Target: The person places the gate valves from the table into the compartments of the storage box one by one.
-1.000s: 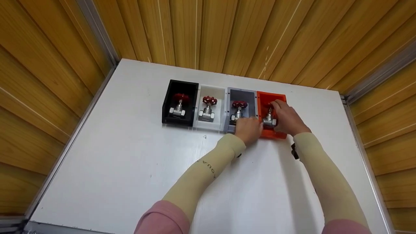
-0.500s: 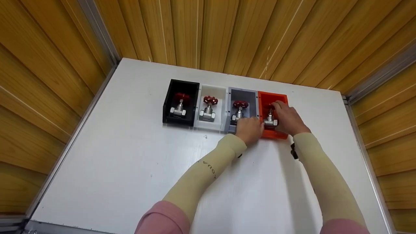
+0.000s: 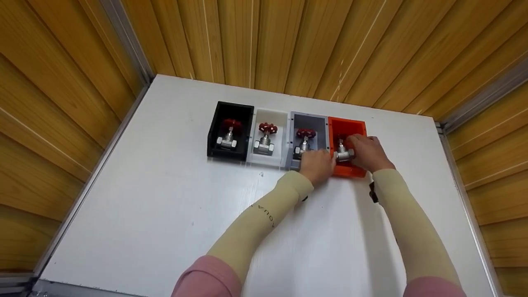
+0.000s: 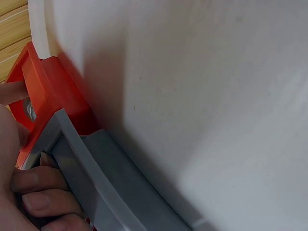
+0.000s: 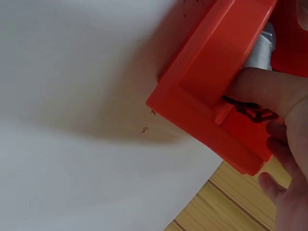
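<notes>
In the head view my right hand (image 3: 369, 153) reaches into the orange bin (image 3: 348, 172) and grips a gate valve (image 3: 343, 154) with a metal body. A dark red handwheel (image 5: 252, 111) shows by the thumb in the right wrist view. My left hand (image 3: 317, 167) grips the grey bin (image 3: 308, 119) at the wall beside the orange one. In the left wrist view its curled fingers (image 4: 41, 199) are inside the grey bin, while the thumb extends toward the orange bin. Another valve (image 3: 304, 142) stands upright in the grey bin, its base partly behind the left hand.
Left of the grey bin, a white bin (image 3: 271, 116) and a black bin (image 3: 234, 109) each hold a red-wheeled valve. All the bins stand in a row on the white tabletop (image 3: 165, 185). Wood-patterned walls (image 3: 280, 45) enclose the table's back and sides.
My right hand has shifted slightly down and right, and the valve in the orange bin has tilted and shifted slightly. The left hand stays at the grey bin.
</notes>
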The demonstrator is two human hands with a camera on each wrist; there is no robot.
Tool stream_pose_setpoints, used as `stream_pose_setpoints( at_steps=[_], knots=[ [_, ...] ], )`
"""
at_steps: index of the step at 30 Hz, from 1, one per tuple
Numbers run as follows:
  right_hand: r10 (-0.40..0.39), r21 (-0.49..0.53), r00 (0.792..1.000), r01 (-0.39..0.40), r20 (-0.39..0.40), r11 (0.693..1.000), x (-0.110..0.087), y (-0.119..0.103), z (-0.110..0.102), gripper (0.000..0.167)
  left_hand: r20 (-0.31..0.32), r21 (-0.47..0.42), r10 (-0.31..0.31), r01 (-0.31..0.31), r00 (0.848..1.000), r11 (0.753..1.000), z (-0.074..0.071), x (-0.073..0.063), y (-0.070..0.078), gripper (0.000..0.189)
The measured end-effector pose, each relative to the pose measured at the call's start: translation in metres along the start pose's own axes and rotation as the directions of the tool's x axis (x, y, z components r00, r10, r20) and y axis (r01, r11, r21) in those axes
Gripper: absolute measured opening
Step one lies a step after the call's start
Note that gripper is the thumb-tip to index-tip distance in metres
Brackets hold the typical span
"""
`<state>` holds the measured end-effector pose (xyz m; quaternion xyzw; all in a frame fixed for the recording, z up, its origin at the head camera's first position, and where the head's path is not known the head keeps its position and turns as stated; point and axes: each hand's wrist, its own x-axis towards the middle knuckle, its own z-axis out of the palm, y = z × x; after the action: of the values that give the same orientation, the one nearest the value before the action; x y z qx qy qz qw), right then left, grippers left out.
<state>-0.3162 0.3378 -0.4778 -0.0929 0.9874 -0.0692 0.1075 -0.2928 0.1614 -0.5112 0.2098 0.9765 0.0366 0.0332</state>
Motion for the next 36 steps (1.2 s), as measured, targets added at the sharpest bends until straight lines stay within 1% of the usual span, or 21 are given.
stream_pose_setpoints(
  at_steps=[3,4,7,11,16,21,28,34,36],
  knots=[
    [0.02,0.001,1.0,-0.02,0.005,1.0,0.0,-0.001,-0.001,0.064,-0.01,0.006,-0.001,0.001,1.0,1.0,-0.001,0.0,0.0,0.049],
    [0.023,0.002,1.0,-0.023,0.005,1.0,0.0,-0.002,-0.001,0.066,-0.013,0.009,-0.002,0.003,1.0,1.0,0.0,0.0,-0.001,0.049],
    [0.003,-0.026,1.0,-0.003,-0.005,1.0,0.0,-0.004,0.001,0.062,-0.013,0.025,-0.007,0.008,1.0,1.0,0.0,0.0,-0.001,0.051],
    [-0.01,-0.052,1.0,0.009,-0.014,0.999,0.001,-0.007,0.003,0.051,-0.017,0.031,-0.015,0.015,1.0,0.999,0.001,-0.001,0.0,0.051],
    [-0.006,-0.068,1.0,0.006,-0.013,0.998,0.0,-0.009,0.005,0.044,-0.011,0.01,-0.014,0.014,1.0,1.0,0.002,-0.001,0.0,0.05],
    [-0.021,-0.082,0.999,0.019,-0.026,0.996,-0.001,-0.007,0.007,0.04,-0.016,0.016,-0.007,0.008,1.0,1.0,0.001,-0.001,0.0,0.05],
    [-0.016,-0.083,0.999,0.013,-0.044,0.996,-0.004,-0.006,0.009,0.038,-0.021,0.014,0.0,0.0,1.0,1.0,0.001,-0.001,0.001,0.05],
    [-0.016,-0.072,0.998,0.012,-0.056,0.997,-0.006,-0.007,0.01,0.037,-0.038,0.019,0.007,-0.006,0.999,1.0,0.003,-0.001,0.001,0.049],
    [-0.03,-0.095,0.997,0.023,-0.067,0.995,-0.007,-0.007,0.011,0.037,-0.041,0.014,0.003,-0.003,0.999,1.0,0.003,-0.001,0.001,0.049]
  ],
)
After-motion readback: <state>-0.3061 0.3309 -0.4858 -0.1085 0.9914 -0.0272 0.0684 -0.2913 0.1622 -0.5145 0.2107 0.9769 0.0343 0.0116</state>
